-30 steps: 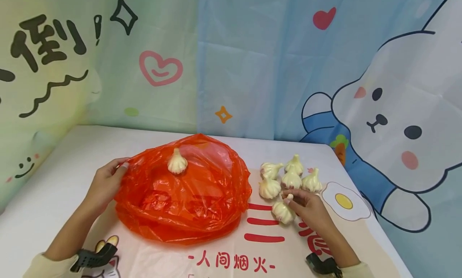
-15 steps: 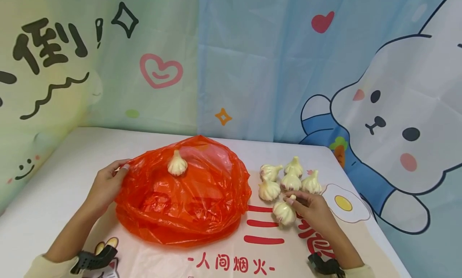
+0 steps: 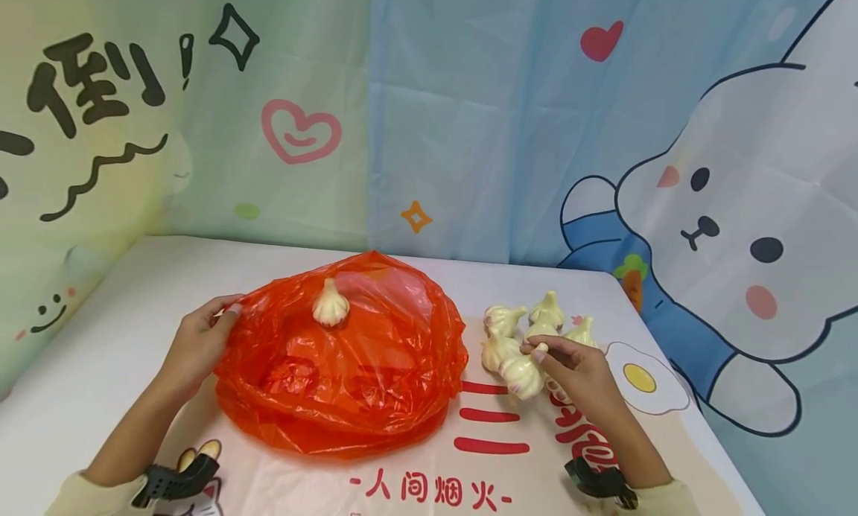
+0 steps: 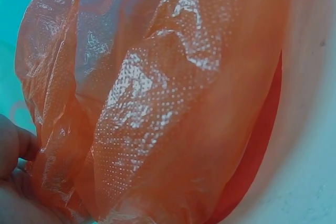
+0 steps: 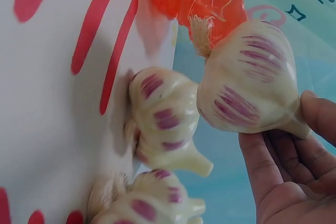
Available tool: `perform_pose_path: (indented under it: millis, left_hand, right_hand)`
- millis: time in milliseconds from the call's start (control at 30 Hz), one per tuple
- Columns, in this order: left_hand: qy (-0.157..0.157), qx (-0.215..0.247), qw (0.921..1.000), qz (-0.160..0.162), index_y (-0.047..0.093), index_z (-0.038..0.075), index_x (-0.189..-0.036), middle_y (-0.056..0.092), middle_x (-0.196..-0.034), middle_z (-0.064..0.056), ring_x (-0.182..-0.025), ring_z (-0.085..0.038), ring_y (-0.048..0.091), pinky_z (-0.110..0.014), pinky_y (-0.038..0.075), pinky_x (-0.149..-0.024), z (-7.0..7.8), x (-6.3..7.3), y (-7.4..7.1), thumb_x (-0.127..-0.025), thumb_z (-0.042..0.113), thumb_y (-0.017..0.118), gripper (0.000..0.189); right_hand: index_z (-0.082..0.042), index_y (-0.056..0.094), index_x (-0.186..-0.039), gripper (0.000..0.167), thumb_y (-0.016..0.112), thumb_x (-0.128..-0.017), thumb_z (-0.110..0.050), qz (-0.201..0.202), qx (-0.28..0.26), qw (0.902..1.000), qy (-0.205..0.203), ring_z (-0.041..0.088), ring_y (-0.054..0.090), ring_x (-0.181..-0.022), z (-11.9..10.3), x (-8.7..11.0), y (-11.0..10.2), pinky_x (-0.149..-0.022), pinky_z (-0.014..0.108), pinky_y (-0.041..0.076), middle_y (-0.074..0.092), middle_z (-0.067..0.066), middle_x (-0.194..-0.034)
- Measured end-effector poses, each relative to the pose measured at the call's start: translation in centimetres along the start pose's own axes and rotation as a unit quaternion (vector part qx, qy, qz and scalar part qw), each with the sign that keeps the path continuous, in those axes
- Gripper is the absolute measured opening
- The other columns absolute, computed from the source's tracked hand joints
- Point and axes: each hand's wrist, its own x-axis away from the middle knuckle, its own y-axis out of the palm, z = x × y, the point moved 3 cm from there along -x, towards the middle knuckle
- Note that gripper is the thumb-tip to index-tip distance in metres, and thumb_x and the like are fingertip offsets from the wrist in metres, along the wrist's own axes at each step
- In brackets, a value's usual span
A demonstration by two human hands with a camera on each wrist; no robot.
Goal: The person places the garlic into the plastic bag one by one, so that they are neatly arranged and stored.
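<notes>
A red plastic bag [image 3: 335,397] lies with its mouth spread wide at the middle left of the table. My left hand [image 3: 201,341] pinches the bag's left rim between thumb and fingers; the left wrist view shows the thin film of the bag [image 4: 157,119] beside the thumb. One garlic bulb [image 3: 331,304] rests on the bag's inner back side. My right hand [image 3: 579,371] holds another garlic bulb [image 3: 523,376] by its stem, raised over the table. In the right wrist view this garlic bulb [image 5: 252,80] shows purple streaks and a tuft of dry roots.
Several more garlic bulbs [image 3: 504,320] sit in a cluster behind the right hand, partly covered by it. The table [image 3: 194,266] carries a printed cloth with red lettering [image 3: 491,447]. A patterned curtain [image 3: 442,114] hangs behind the table's back edge.
The right hand has lifted its garlic bulb slightly up from the table, so it now overlaps the cluster. The left hand and the bag stay in place.
</notes>
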Motion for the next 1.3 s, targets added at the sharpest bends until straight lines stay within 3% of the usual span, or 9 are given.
perform_pose_path:
  millis: [167, 300, 533, 833, 1067, 1300]
  left_hand:
    - [-0.002, 0.001, 1.0, -0.001, 0.045, 0.0, -0.141, 0.054, -0.125, -0.028, -0.092, -0.021, 0.06, -0.024, 0.055, -0.071, 0.0, -0.1, 0.1, -0.106, 0.035, 0.035, 0.051]
    - [0.0, 0.001, 1.0, -0.002, 0.045, 0.0, -0.141, 0.055, -0.124, -0.028, -0.091, -0.021, 0.06, -0.025, 0.055, -0.07, 0.0, 0.0, 0.0, -0.106, 0.036, 0.035, 0.051]
    - [0.004, -0.002, 1.0, 0.003, 0.046, -0.001, -0.14, 0.055, -0.123, -0.028, -0.09, -0.022, 0.06, -0.024, 0.055, -0.07, -0.1, 0.0, 0.0, -0.106, 0.036, 0.035, 0.051]
    - [0.002, -0.003, 1.0, -0.001, 0.045, -0.001, -0.141, 0.054, -0.125, -0.028, -0.094, -0.025, 0.058, -0.022, 0.054, -0.071, 0.0, 0.0, 0.0, -0.106, 0.034, 0.035, 0.051]
    - [0.002, -0.003, 1.0, -0.001, 0.045, -0.001, -0.14, 0.055, -0.123, -0.028, -0.089, -0.02, 0.06, -0.025, 0.055, -0.069, -0.1, 0.0, -0.2, -0.106, 0.035, 0.034, 0.051]
    - [0.002, 0.005, 1.0, -0.004, 0.044, -0.002, -0.14, 0.054, -0.124, -0.029, -0.088, -0.016, 0.06, -0.024, 0.055, -0.069, 0.0, -0.1, -0.1, -0.106, 0.034, 0.035, 0.051]
  right_hand:
    - [-0.005, 0.066, -0.121, 0.031, 0.063, -0.096, -0.023, 0.008, 0.006, 0.9999, 0.008, 0.009, 0.06, -0.102, -0.7, -0.5, 0.6, -0.072, 0.019, 0.052, 0.069, 0.009, -0.114]
    - [-0.004, 0.065, -0.121, 0.03, 0.063, -0.096, -0.02, 0.004, -0.005, 1.0, 0.001, 0.011, 0.061, -0.104, -1.4, -0.9, 1.0, -0.079, 0.021, 0.052, 0.068, 0.01, -0.115]
    - [-0.006, 0.065, -0.121, 0.03, 0.064, -0.096, -0.021, -0.001, 0.002, 0.9999, 0.01, 0.025, 0.057, -0.113, -2.3, -1.8, 2.0, -0.087, 0.024, 0.05, 0.064, 0.01, -0.12]
    - [-0.006, 0.067, -0.119, 0.03, 0.065, -0.095, -0.025, -0.014, -0.032, 0.999, -0.03, 0.021, 0.059, -0.113, -3.3, -3.3, 3.2, -0.087, 0.024, 0.05, 0.066, 0.008, -0.12]
    - [-0.007, 0.067, -0.119, 0.029, 0.065, -0.095, -0.023, -0.039, -0.057, 0.9969, -0.037, 0.021, 0.061, -0.109, -5.2, -4.1, 4.8, -0.087, 0.026, 0.051, 0.07, 0.006, -0.111]
    - [-0.003, 0.066, -0.118, 0.026, 0.065, -0.095, -0.017, -0.049, -0.071, 0.9937, -0.071, 0.022, 0.063, -0.104, -6.8, -4.9, 5.8, -0.086, 0.03, 0.053, 0.069, 0.009, -0.111]
